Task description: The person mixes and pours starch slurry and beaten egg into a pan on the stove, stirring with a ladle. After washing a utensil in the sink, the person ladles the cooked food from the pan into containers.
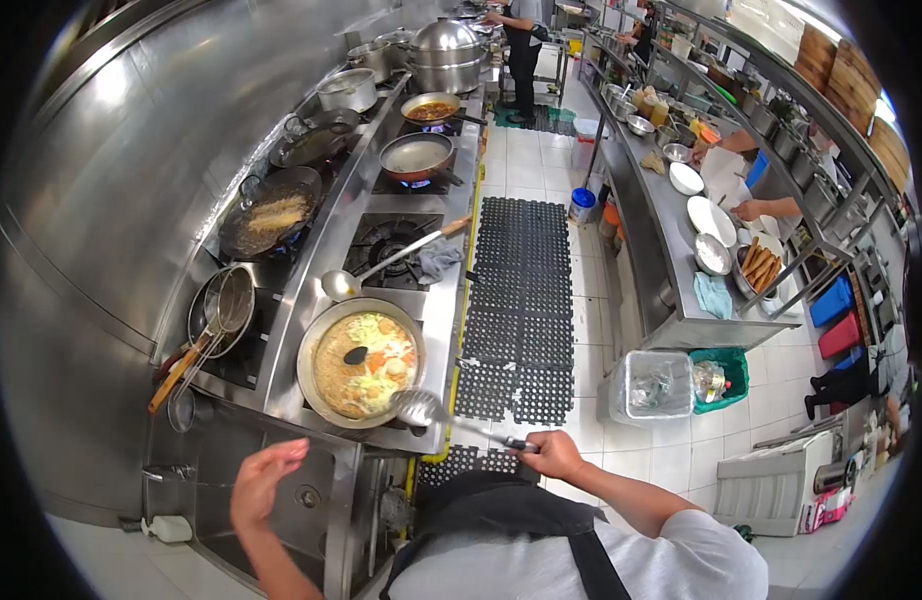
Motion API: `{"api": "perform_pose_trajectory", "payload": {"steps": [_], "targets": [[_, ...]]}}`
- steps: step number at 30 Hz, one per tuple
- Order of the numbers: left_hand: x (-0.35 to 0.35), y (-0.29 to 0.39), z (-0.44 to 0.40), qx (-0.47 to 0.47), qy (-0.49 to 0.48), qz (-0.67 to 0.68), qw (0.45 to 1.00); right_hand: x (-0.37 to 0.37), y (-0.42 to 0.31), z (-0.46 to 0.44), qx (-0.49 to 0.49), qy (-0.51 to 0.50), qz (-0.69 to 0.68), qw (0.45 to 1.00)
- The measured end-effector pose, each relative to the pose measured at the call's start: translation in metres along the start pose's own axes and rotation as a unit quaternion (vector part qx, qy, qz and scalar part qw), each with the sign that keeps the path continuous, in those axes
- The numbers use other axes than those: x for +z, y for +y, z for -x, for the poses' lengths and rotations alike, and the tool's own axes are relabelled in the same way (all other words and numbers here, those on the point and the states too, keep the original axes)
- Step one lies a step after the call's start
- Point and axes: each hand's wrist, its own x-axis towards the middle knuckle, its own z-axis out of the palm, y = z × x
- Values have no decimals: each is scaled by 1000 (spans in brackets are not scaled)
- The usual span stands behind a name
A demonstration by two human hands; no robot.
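My right hand [553, 456] grips the black handle of a slotted spoon [418, 407]. The spoon's perforated metal head is at the right rim of a wide pot [306, 385]; I cannot tell whether it touches. Inside the pot is a brownish liquid with chopped pale-green and orange pieces [376, 340], and a black oval thing [356, 355] lies among them. My left hand [259, 482] is raised over the metal sink [306, 495], holding nothing, its fingers stretched out. Beyond the pot, a ladle [341, 286] with a wooden-ended handle lies across the stove beside a grey cloth [441, 260].
Woks [243, 240] and strainers [229, 300] line the stove's left side. Two frying pans [418, 155] sit farther back over burners. Right of the matted aisle [521, 300] stand a counter [671, 330] and bins [653, 385]. Other people work at the counter and farther back.
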Motion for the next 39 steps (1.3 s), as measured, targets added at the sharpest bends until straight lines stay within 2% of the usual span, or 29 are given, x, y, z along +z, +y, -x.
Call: {"api": "perform_pose_trajectory", "payload": {"steps": [2,3,5,6,7,8,9,11,12,13,14,17,18,19,21,23,25,28,30,32,33,35,37,39], "targets": [[68,-3,-42,53,-120,67,989,-19,38,16,59,42,-25,997],[104,-14,-63,68,-178,117,975,-31,54,23,105,16,3,994],[180,-55,-114,-12,-284,307,908,-36,100,41,50,70,-86,993],[217,-100,-144,-90,-294,314,898,-41,123,48,168,18,-291,942],[275,-88,-151,-107,-285,16,952,-44,143,56,276,-37,-478,833],[323,-85,-147,-86,-319,-326,886,-48,157,57,368,-91,-636,673],[360,-86,-143,-56,-314,-628,710,-56,151,66,404,-44,-675,616],[402,-119,-158,117,-414,-713,553,-66,144,86,370,14,-425,826],[408,-153,-172,150,-444,-558,685,-75,136,94,349,45,-371,860],[415,-156,-180,175,-458,-378,785,-83,126,102,328,75,-316,887],[420,-159,-188,132,-443,-380,801,-87,123,105,307,103,-261,909],[427,-124,-208,62,-431,-545,716,-92,142,90,335,122,-306,883],[427,-118,-219,28,-453,-567,687,-97,143,82,306,131,-298,895],[427,-122,-232,21,-470,-551,689,-102,141,71,277,139,-289,906],[428,-142,-265,6,-500,-513,698,-117,139,41,239,138,-282,919],[428,-151,-298,29,-505,-445,739,-132,140,0,222,117,-290,924],[427,-189,-337,75,-465,-398,787,-149,151,-56,189,78,-214,955],[420,-170,-402,16,-466,-395,791,-189,141,-162,151,13,-121,981],[406,-169,-453,25,-436,-381,815,-209,127,-235,77,19,-92,993],[380,-159,-478,-23,-434,-353,828,-219,104,-295,50,-18,-89,995],[368,-156,-494,-26,-412,-349,841,-231,79,-326,56,-53,-81,994],[349,-156,-513,-32,-371,-337,865,-240,50,-384,1,-82,-54,995],[334,-159,-534,-97,-372,-308,870,-241,30,-433,-50,-117,-1,992],[326,-133,-541,-120,-322,-327,880,-246,1,-460,-84,-132,73,985]]}}
